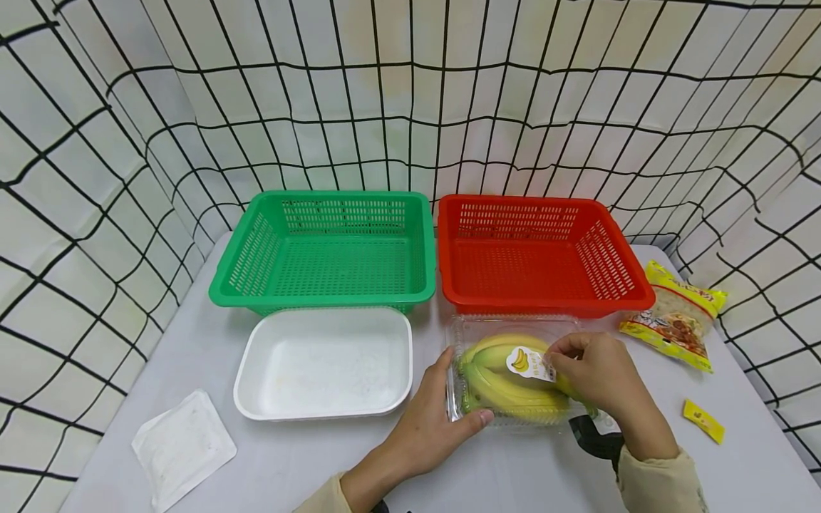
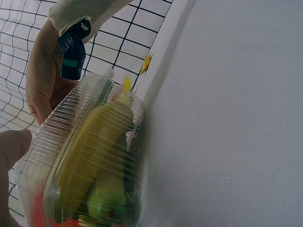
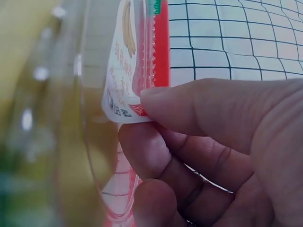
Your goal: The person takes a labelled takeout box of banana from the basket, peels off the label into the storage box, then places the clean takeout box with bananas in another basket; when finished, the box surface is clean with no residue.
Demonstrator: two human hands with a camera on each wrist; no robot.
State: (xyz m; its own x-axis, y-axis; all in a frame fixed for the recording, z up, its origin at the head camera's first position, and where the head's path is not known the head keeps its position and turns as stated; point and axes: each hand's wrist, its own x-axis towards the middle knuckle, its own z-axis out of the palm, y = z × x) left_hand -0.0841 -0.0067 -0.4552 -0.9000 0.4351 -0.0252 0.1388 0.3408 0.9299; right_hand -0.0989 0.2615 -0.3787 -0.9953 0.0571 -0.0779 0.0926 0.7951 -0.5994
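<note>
A clear plastic clamshell box (image 1: 457, 399) of bananas (image 1: 503, 356) lies in front of the red basket, its lid down. My left hand (image 1: 436, 420) holds the box at its left side, the thumb over the front edge of the lid. With thumb and index finger, my right hand (image 1: 603, 370) pinches the corner of a white banana label (image 1: 529, 362). In the right wrist view, the label (image 3: 124, 90) stands up off the lid at the pinched end; whether its other end sticks to the lid I cannot tell.
Behind stand a green basket (image 1: 218, 288) and the red basket (image 1: 452, 296). A white tray (image 1: 323, 363) sits left of the box, a white flat packet (image 1: 184, 445) farther left. To the right lie a yellow food bag (image 1: 673, 313) and a small yellow sachet (image 1: 703, 421). Black wire grid surrounds the table.
</note>
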